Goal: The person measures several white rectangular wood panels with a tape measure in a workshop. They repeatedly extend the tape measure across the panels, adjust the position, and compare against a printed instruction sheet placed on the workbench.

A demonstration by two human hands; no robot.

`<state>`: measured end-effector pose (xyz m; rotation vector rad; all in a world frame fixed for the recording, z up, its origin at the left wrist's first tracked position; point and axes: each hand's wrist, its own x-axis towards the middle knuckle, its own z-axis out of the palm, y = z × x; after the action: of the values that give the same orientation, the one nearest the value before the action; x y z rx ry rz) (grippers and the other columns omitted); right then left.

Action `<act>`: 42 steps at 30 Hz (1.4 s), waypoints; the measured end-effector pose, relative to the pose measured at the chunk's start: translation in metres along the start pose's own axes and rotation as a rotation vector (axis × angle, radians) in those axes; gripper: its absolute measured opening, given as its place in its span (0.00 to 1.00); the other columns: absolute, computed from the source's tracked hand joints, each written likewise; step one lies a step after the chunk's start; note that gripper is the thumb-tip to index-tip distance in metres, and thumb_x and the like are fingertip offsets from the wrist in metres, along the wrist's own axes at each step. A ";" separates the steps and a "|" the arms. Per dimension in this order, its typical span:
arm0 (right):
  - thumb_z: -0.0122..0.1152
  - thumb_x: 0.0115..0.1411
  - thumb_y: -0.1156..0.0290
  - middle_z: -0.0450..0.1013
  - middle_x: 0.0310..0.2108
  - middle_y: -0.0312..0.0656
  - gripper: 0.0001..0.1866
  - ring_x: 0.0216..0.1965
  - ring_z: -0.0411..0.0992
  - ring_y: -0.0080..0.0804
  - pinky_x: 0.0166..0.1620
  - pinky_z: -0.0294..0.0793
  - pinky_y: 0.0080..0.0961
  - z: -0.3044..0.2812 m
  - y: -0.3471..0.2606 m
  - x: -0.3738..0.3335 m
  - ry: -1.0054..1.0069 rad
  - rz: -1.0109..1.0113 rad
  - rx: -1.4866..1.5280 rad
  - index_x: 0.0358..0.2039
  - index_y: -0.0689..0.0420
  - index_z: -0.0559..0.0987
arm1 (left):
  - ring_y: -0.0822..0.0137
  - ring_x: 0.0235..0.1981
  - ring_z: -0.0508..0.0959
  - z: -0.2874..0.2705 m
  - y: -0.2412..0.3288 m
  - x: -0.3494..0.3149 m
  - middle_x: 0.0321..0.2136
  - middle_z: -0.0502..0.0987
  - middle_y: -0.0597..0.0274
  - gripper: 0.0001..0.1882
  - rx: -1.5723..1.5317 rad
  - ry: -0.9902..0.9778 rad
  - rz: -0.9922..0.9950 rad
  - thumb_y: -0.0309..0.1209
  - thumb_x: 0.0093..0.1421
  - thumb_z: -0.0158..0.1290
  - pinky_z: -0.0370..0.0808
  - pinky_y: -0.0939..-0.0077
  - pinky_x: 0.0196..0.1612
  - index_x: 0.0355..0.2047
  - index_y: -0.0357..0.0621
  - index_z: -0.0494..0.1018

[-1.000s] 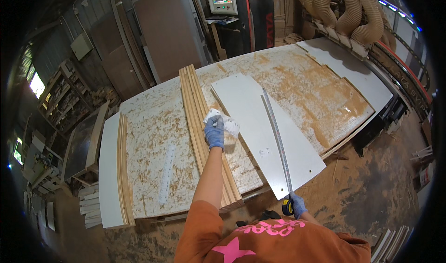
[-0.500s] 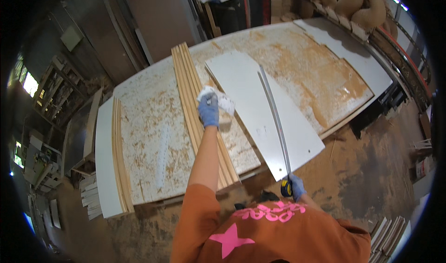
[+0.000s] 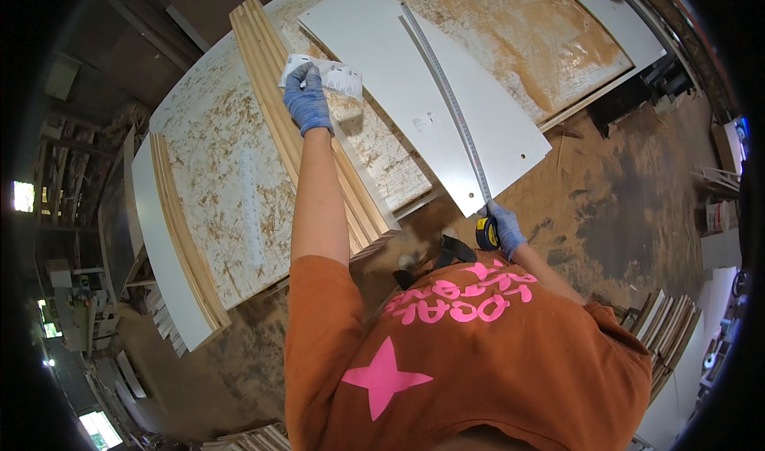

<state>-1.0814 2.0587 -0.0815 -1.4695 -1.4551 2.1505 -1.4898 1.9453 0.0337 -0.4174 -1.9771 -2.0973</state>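
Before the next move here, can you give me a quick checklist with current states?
1. Left hand holding the paper: ok.
2. Right hand holding the tape measure: ok.
3. Both hands gloved: ok.
4. Tape blade pulled out over the white board: ok.
5. Blade's far end hooked on the board's edge: cannot tell.
6. Table free of sawdust: not ok.

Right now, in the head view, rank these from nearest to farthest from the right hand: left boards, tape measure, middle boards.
1. Tape measure: held in the right hand.
2. Middle boards: left of that hand.
3. Left boards: farther left, beyond the middle boards.
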 end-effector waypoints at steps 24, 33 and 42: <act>0.52 0.57 0.55 0.69 0.18 0.34 0.18 0.15 0.65 0.21 0.19 0.65 0.16 0.001 0.002 0.006 -0.009 0.035 0.052 0.28 0.59 0.77 | 0.71 0.31 0.72 -0.002 0.012 -0.002 0.31 0.75 0.61 0.08 0.038 0.016 -0.020 0.26 0.53 0.53 0.70 0.77 0.37 0.33 0.38 0.75; 0.52 0.57 0.56 0.70 0.20 0.35 0.18 0.17 0.66 0.21 0.21 0.67 0.18 -0.004 0.007 0.011 0.005 0.046 0.042 0.28 0.59 0.77 | 0.70 0.32 0.73 0.003 0.018 -0.005 0.32 0.75 0.60 0.08 0.060 0.015 -0.018 0.26 0.53 0.53 0.70 0.77 0.38 0.34 0.37 0.74; 0.51 0.58 0.56 0.69 0.17 0.34 0.17 0.14 0.66 0.21 0.18 0.65 0.16 0.004 0.001 0.004 0.008 0.044 0.090 0.26 0.57 0.76 | 0.70 0.34 0.73 -0.005 0.014 0.003 0.36 0.74 0.60 0.12 -0.124 0.061 -0.039 0.20 0.52 0.51 0.71 0.80 0.38 0.39 0.36 0.71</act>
<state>-1.0863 2.0576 -0.0842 -1.4904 -1.3176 2.2019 -1.4881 1.9397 0.0478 -0.3343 -1.8432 -2.2367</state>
